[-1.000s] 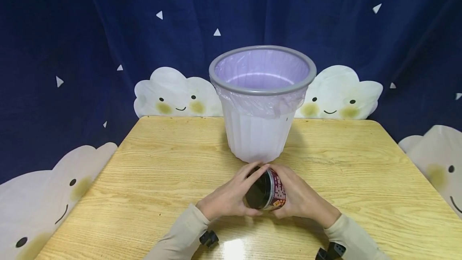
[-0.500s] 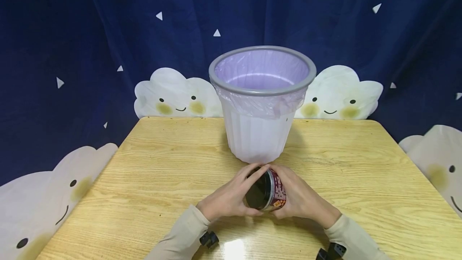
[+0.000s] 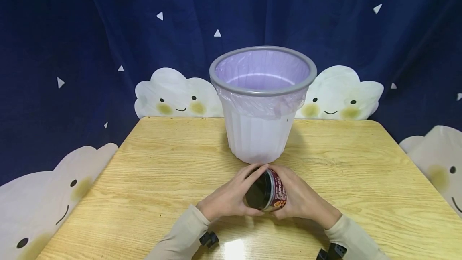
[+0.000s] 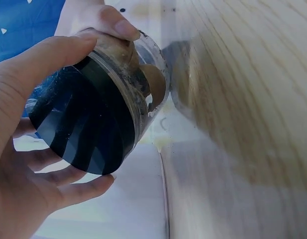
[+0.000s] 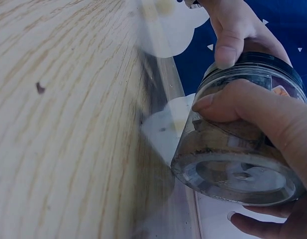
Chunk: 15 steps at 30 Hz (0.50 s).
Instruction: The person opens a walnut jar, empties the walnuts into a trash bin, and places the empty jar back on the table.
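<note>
Lt. wood-grain tbl (image 3: 173,163) — white bin (image 3: 258,135) w/ lilac liner (image 3: 263,63) upright on it.

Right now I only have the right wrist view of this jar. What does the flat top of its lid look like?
Observer: In the left wrist view, the lid is dark and glossy on top.
Operator: What stands past the jar on the table?
Observer: The head view shows a white bin lined with a thin purple bag.
Operator: Any writing on the jar?
Observer: Yes, pale lettering on a dark red label, too small to read in the head view.
</note>
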{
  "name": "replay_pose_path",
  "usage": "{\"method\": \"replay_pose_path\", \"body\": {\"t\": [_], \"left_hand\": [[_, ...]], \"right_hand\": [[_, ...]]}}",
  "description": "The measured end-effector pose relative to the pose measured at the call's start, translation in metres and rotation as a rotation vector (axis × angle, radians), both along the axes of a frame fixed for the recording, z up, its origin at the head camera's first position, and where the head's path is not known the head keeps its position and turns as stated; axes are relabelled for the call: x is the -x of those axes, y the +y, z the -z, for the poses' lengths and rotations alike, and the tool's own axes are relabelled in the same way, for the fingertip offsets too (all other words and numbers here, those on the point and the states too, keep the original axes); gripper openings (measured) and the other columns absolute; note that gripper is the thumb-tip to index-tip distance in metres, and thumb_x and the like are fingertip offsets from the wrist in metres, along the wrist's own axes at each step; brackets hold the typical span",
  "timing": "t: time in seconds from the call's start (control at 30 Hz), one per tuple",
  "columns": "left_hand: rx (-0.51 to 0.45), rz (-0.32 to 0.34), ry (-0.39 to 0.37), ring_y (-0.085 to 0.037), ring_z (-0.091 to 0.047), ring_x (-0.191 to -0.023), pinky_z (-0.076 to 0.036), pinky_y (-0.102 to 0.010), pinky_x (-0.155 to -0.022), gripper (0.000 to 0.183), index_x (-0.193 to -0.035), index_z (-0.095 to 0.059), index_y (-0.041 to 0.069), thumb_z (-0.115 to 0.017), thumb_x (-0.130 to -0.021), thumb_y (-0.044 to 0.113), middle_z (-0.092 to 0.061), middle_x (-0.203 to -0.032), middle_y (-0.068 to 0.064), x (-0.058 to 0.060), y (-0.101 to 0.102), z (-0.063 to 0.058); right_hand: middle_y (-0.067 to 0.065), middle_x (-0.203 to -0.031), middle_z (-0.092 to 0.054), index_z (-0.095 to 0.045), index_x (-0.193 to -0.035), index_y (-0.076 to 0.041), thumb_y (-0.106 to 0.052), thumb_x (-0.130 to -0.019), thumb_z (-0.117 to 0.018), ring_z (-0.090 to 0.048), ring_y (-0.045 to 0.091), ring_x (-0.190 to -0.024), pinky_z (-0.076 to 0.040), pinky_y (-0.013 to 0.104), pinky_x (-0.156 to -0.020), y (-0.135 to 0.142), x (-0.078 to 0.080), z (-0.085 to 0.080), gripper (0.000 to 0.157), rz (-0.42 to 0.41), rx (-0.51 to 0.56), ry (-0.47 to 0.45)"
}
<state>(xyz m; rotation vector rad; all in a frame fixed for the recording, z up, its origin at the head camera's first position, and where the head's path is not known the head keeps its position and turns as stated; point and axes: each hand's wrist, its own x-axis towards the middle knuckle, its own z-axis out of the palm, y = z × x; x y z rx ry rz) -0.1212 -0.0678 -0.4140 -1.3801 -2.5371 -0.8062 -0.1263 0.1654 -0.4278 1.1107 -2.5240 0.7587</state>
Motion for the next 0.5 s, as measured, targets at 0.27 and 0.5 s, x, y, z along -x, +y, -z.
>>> {"method": "replay_pose_path", "body": {"t": [0.27, 0.5], "left_hand": [[-0.002, 0.002, 0.014, -0.024, -0.028, -0.139, -0.033, -0.035, -0.112, 0.115, -0.155, -0.015, 0.015, -0.089, -0.068, 0.032, -0.025, -0.152, -0.011, -0.0003, 0.0004, -0.0003], [-0.007, 0.002, 0.007, -0.025, -0.029, -0.139, -0.033, -0.035, -0.112, 0.116, -0.155, -0.015, 0.015, -0.089, -0.067, 0.033, -0.026, -0.152, -0.011, -0.0003, 0.0007, -0.0006]], "right_hand": [[0.011, -0.130, -0.052, -0.039, -0.140, -0.003, -0.036, -0.042, -0.091, -0.052, 0.027, -0.116, -0.049, 0.046, -0.096, -0.0001, -0.0005, 0.0001, 0.116, 0.007, -0.002, 0.003], [0.011, -0.129, -0.053, -0.039, -0.140, -0.003, -0.036, -0.043, -0.091, -0.053, 0.027, -0.115, -0.049, 0.046, -0.095, -0.0001, -0.0006, 0.0002, 0.116, 0.007, 0.000, 0.002]]}}
